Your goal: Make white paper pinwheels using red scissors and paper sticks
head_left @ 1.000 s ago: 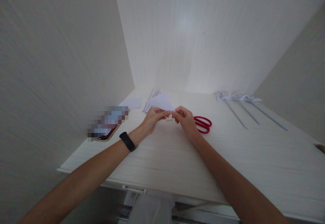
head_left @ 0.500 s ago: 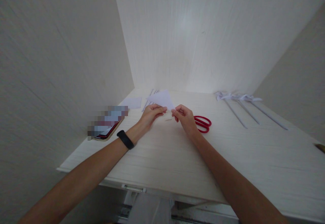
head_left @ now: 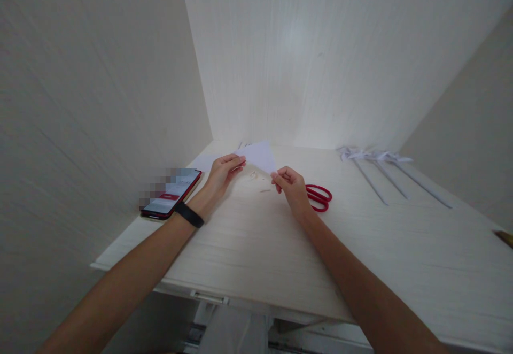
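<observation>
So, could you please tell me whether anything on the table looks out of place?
Just some small loose scraps on the table, seen between the left hand and the right hand: they look like untidy litter. No spill shows.

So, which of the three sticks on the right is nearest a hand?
The leftmost stick, closest to the right hand; the other two lie farther right.

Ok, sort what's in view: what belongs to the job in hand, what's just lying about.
In the job:
- white paper, pinched by left hand and right hand
- red-handled scissors beside the right hand, probably

Lying about, probably:
- phone near the left wrist
- three white sticks off to the right
- small scraps
</observation>
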Demonstrator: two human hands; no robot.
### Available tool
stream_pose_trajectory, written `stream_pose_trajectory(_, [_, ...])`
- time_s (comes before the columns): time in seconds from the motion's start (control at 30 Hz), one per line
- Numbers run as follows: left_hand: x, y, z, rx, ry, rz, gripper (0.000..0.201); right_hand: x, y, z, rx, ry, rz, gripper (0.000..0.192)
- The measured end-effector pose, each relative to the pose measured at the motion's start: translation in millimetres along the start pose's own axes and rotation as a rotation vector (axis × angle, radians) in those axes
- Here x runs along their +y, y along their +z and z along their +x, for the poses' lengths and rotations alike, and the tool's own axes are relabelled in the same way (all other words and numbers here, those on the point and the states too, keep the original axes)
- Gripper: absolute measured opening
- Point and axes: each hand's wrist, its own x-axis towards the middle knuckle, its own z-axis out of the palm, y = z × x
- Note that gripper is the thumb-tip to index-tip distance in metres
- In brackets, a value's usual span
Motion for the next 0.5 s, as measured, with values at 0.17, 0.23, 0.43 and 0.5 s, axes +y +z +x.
stream_pose_trajectory(0.17, [0,-6.0,4,0.025,0.026,-0.075,0.018,-1,2,-1,0.013,-0.002,-0.008,0.023])
stream_pose_trajectory(0.23, [0,-7.7,6,0.036,0.022,-0.109,0.016,-2,3,-2,0.012,0.001,-0.019,0.022])
stream_pose_trajectory(0.43, [7,-19.6,16,0.268,-0.015,-0.287,0.007,3,0,0,0.052,-0.019,-0.012,0.023])
stream_pose_trajectory(0.5, [6,-22.5,17,0.326,0.012,-0.262,0.006,6,-3,2,0.103,-0.025,0.015,0.023])
